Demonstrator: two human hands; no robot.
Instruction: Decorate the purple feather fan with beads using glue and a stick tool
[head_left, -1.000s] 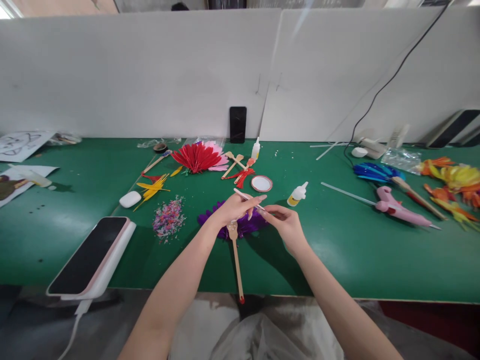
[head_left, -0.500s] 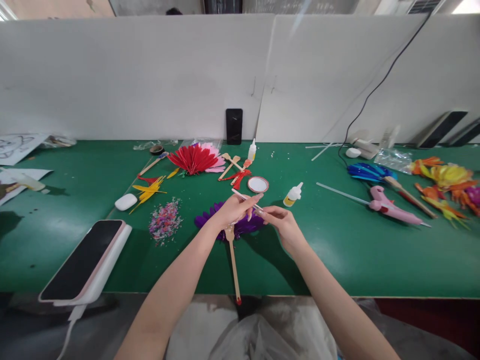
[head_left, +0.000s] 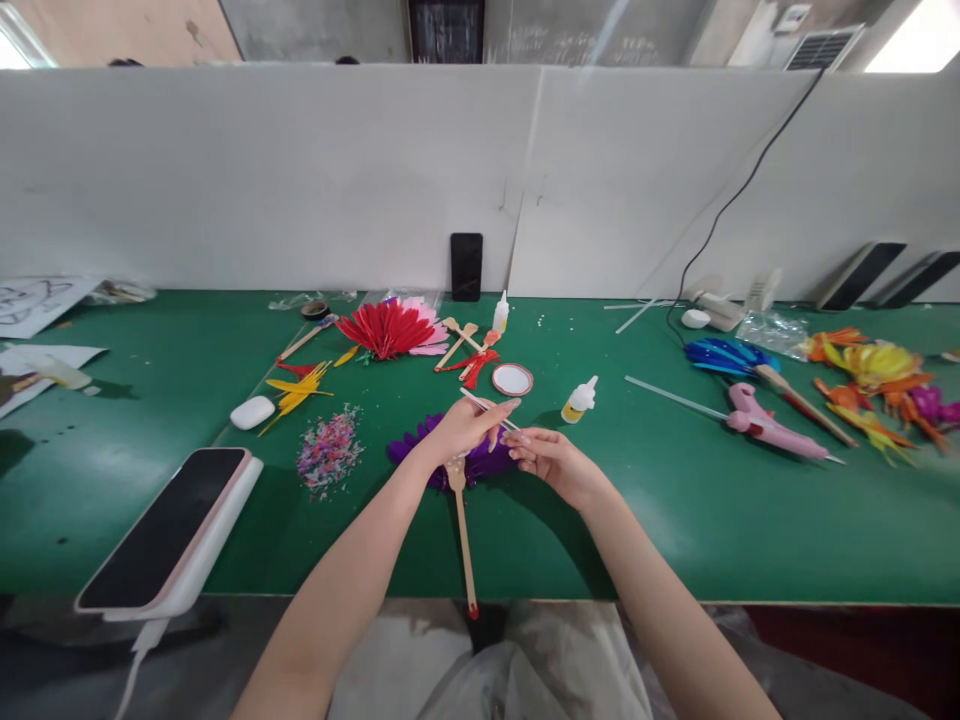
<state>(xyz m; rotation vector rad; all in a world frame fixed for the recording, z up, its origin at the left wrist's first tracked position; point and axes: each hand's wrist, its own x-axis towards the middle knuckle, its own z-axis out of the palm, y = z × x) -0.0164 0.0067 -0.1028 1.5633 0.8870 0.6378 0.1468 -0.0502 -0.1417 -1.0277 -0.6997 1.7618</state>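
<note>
My left hand (head_left: 459, 432) is closed on a thin white stick (head_left: 477, 400), which slants down to the right. At the stick's lower end the fingertips of my right hand (head_left: 553, 458) are pinched together; what they hold, if anything, is too small to make out. Beneath both hands lies a purple feather fan (head_left: 409, 448), its middle partly hidden by my left hand. The fan's wooden handle (head_left: 465, 540) points toward me, with a red tip past the table edge. Just beyond the hands are a round white dish (head_left: 513, 379) and a small glue bottle (head_left: 579, 400).
Left stand a phone on a white charger (head_left: 169, 530), a white case (head_left: 253, 412) and a pile of coloured bits (head_left: 328, 450). A red feather fan (head_left: 386, 330) lies behind. Right are a pink glue gun (head_left: 776, 425), blue feathers (head_left: 727, 356) and yellow-orange feathers (head_left: 874, 365).
The view has tilted up slightly. My right hand's fingers have curled in more near the stick's end. My left hand keeps its hold on the stick, and the fan lies as before.
</note>
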